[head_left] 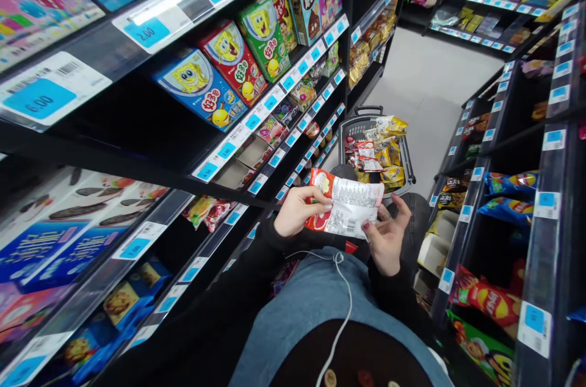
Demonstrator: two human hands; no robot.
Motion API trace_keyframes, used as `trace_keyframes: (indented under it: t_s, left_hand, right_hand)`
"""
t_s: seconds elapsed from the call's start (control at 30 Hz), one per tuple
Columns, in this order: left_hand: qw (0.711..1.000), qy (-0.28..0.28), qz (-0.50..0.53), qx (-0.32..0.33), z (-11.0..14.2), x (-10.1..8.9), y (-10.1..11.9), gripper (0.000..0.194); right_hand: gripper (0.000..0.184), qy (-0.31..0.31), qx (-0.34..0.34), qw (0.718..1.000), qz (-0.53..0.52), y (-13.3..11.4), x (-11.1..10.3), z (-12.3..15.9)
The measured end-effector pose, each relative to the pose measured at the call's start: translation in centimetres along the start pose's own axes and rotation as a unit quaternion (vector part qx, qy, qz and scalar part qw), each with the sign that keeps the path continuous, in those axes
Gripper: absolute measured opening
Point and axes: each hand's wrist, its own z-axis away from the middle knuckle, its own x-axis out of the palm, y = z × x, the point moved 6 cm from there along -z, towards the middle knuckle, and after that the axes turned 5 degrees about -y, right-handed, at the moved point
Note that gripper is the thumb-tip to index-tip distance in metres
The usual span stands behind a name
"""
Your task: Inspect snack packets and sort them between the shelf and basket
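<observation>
I hold a red and white snack packet [348, 204] in front of me, its printed back side up. My left hand [300, 211] grips its left end with curled fingers. My right hand [388, 237] supports its right edge from below, thumb and fingers pinching the corner. Just beyond the packet stands a grey shopping basket [361, 124] on the aisle floor, holding several yellow and red snack packets [378, 149].
Black shelves line both sides of a narrow aisle. The left shelves [229, 149] carry SpongeBob boxes [229, 63] and biscuit packs with blue price tags. The right shelves [503, 191] hold chip bags [492, 301]. A white earphone cable [341, 307] hangs over my denim clothing.
</observation>
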Motion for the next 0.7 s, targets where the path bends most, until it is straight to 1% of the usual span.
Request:
trace_keyframes:
  t_s: [0.1,0.17,0.23,0.3,0.37,0.47,0.53,0.63,0.7]
  left_hand:
    - [0.997,-0.014,-0.064,0.028,0.1,0.3,0.8,0.018]
    - [0.991,-0.026,-0.122,0.043,0.2,0.7,1.5,0.022]
    - [0.984,-0.022,-0.170,0.046,0.3,1.1,2.1,0.022]
    - [0.980,-0.014,-0.196,0.039,0.4,1.2,2.2,0.016]
    - [0.979,-0.018,-0.198,0.033,0.4,1.4,2.1,0.010]
    - [0.984,-0.043,-0.169,0.029,0.3,1.7,1.7,0.004]
    - [0.987,-0.067,-0.141,0.030,0.2,1.9,1.5,0.003]
    - [0.987,-0.108,-0.114,0.030,0.2,2.7,1.5,0.011]
    - [0.987,-0.103,-0.120,0.031,0.1,3.1,1.4,0.016]
  right_hand:
    - [0.033,0.036,-0.017,0.993,0.109,-1.1,-1.0,0.3]
    - [0.022,0.036,-0.015,0.986,0.159,-1.5,-1.5,0.2]
    - [0.016,0.007,-0.003,0.983,0.183,-1.6,-1.8,-0.1]
    - [0.010,-0.045,0.012,0.978,0.205,-1.5,-1.8,-0.5]
    - [0.008,-0.083,0.010,0.972,0.218,-1.5,-1.9,-0.8]
    - [0.006,-0.093,-0.015,0.975,0.202,-1.7,-2.3,-1.1]
    - [0.003,-0.101,-0.014,0.978,0.182,-1.6,-2.4,-1.1]
    - [0.004,-0.110,0.011,0.980,0.167,-1.5,-2.4,-1.1]
    - [0.004,-0.111,0.024,0.978,0.175,-1.5,-2.3,-1.2]
